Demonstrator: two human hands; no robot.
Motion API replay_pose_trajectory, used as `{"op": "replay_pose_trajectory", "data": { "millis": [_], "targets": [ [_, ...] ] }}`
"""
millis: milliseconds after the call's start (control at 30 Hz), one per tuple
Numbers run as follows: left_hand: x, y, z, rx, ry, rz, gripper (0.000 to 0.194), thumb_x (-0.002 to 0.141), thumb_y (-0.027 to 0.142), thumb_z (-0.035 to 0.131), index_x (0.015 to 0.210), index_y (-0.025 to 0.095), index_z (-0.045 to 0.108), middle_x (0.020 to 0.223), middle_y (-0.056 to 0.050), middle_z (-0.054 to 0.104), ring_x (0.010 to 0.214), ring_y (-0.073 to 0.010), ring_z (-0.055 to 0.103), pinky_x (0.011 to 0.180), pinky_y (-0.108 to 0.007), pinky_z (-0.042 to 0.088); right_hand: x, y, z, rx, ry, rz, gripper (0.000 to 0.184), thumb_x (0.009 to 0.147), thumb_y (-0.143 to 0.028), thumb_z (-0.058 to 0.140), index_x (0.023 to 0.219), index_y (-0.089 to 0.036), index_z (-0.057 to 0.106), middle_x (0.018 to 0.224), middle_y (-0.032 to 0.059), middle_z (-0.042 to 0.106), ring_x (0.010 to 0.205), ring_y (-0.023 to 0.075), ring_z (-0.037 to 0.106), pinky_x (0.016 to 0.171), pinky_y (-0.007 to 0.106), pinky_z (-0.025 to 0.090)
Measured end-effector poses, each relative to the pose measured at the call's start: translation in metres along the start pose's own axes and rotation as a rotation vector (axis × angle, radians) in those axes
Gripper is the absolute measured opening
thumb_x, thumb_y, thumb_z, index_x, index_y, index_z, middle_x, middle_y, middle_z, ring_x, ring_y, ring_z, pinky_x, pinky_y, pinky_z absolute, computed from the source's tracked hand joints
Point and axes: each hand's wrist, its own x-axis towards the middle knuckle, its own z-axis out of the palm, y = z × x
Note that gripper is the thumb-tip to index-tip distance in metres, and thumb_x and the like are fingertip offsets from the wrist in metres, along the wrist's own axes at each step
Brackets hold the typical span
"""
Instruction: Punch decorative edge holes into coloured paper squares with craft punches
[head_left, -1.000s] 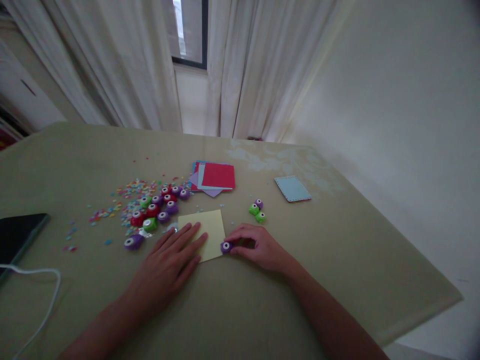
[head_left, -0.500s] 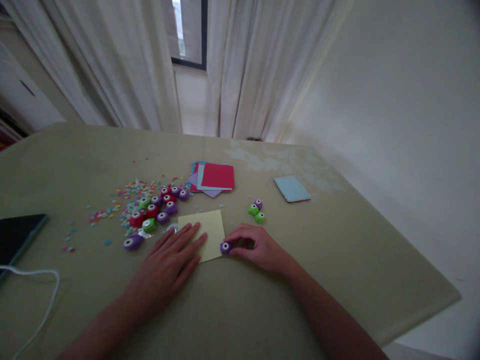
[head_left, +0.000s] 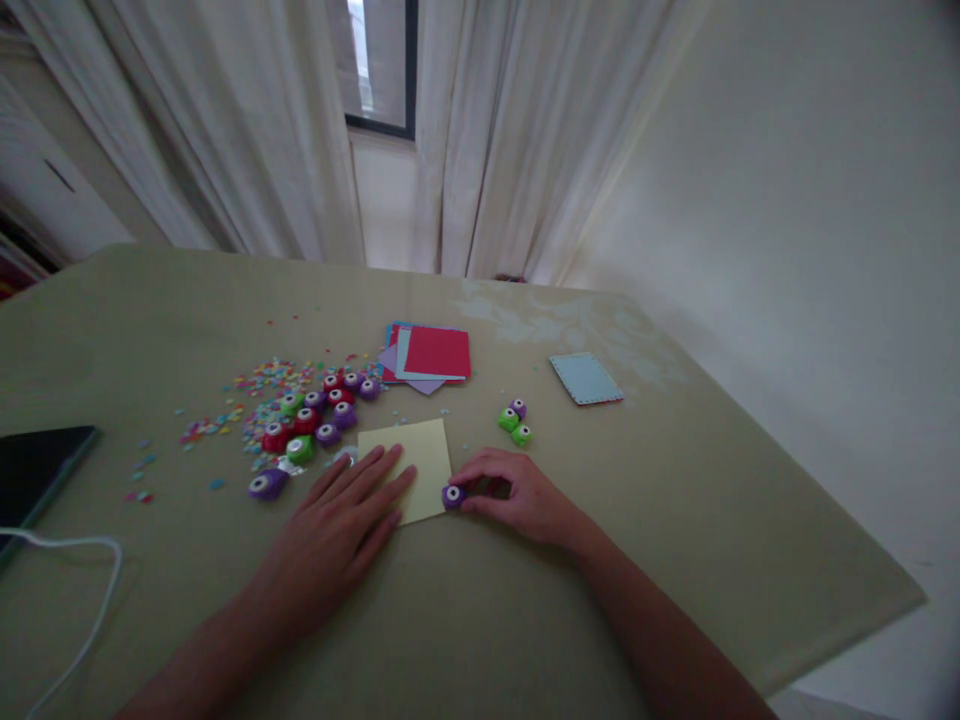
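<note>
A pale yellow square of paper (head_left: 424, 450) lies on the table with my left hand (head_left: 341, 510) flat across its left half, fingers stretched out. At the paper's lower right corner, my right hand (head_left: 517, 495) pinches a small purple paper punch (head_left: 452, 496) with a round eye on it. The punch sits against the corner; whether the paper is inside its slot cannot be made out. Close beyond the right hand stand two green punches (head_left: 508, 419) and another purple punch (head_left: 518, 408). One more purple punch (head_left: 268, 485) lies left of my left hand.
Several red, green and purple punches (head_left: 305, 420) cluster at the left, beside scattered coloured confetti (head_left: 274, 376). Farther back lies a stack of coloured paper squares (head_left: 437, 353). A light blue square with notched edges (head_left: 586, 378) is at the right. A dark tablet (head_left: 45, 465) and white cable (head_left: 112, 575) lie left.
Both hands, the yellow paper and the pinched punch keep their places on the table. The whole view has shifted very slightly.
</note>
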Motion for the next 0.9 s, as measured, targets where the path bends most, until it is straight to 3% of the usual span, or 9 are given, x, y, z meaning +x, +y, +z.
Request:
{"op": "replay_pose_trajectory", "data": {
  "millis": [900],
  "targets": [
    [0.0004,0.0001,0.0007,-0.006,0.008,-0.002,0.053,0.115,0.046,0.044,0.167,0.039,0.045,0.175,0.0,0.043,0.158,-0.0277,0.048,0.13,-0.052,0.034,0.0,-0.0002,-0.0015,0.009,-0.027,-0.002,0.026,0.094,-0.038,0.085,0.116,-0.024,0.086,0.108,0.0072,0.078,0.095,0.0212,0.072,0.085,0.032,0.057]
  ]
}}
